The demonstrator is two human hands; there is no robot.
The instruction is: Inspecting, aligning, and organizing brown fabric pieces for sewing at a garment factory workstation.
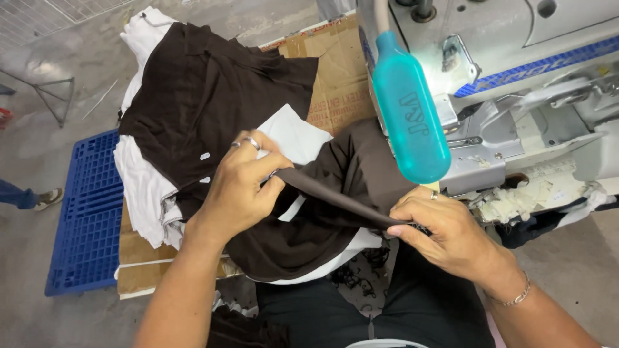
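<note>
left hand point(242, 183) and right hand point(435, 225), centre frame, each grip pinching a soft dark brown knit garment point(335, 187) edge, folded taut.

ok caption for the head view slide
Both hands, left hand and right hand, stretch dark brown fabric beside a sewing machine.

Dark brown garment point(335, 187) over white fabric point(293, 132), a teal lamp point(409, 109), blue pallet point(87, 219), tan cardboard point(338, 77).
</note>
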